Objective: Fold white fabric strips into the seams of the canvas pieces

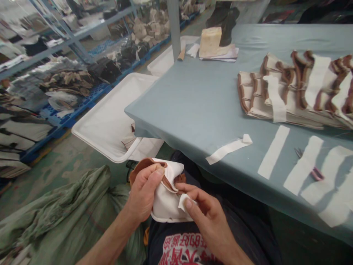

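Over my lap I have a white fabric piece [168, 206] with brown trim, shaped like a small pouch or shoe part; its exact kind is unclear. My left hand [146, 187] is closed on its brown-edged upper side, thumb on top. At the right side of the piece, my right hand [204, 209] pinches a small white strip end [183, 202] between thumb and finger. Its index fingertip reaches to the brown edge of the fold. The fingers of my left hand under the fabric are hidden.
A blue-grey covered table [176, 106] holds stacked white-and-brown pieces [286, 92], loose white strips [274, 151] and small scissors [316, 173]. Left of it stands a white bin [104, 117]. Green cloth [77, 217] lies at lower left; loaded blue pallets [66, 117] stand beyond.
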Demonstrator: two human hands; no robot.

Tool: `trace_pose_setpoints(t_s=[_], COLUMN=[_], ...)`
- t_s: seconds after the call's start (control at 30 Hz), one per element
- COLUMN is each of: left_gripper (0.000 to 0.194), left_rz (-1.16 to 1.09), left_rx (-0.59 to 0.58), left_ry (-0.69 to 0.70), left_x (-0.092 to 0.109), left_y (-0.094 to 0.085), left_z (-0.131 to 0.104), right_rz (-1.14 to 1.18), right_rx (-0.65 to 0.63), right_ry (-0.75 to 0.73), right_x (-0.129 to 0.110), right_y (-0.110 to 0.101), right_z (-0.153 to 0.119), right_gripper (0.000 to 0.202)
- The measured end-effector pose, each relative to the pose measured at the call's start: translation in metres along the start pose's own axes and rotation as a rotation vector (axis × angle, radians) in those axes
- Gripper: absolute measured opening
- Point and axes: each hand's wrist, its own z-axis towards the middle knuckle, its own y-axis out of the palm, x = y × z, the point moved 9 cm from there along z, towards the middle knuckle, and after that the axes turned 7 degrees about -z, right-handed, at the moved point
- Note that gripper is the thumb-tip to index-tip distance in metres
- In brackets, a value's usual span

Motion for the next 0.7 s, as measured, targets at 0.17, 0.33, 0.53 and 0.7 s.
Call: trace_pose_setpoints(t_s=[0.17, 0.33, 0.53, 0.7], left_gripper=[0.043, 0.041, 0.04, 0.04], left_rz=[0.144, 0.438, 0.48, 0.379], left_rx=[-0.109, -0.11, -0.083, -0.075], left_ry=[0.114, 0.285, 0.338, 0.273], left_x=[0.022, 0.05, 0.057, 0.043], left_y=[0.021, 0.04, 0.049, 0.044], left_z=[0.001, -0.001, -0.005, -0.001], right_rz=[0.074, 0.051, -0.084, -0.157], right_rx=[0.055, 0.158, 0.253, 0.238], right_ry=[-0.033, -0.047, -0.215, -0.171], right_x=[-0.016, -0.029, -0.057, -0.063], right_y=[-0.022, -0.038, -0.04, -0.03], right_z=[-0.003, -0.007, -0.009, -0.007], right_gripper=[0.038, 0.033, 0.028, 0.035])
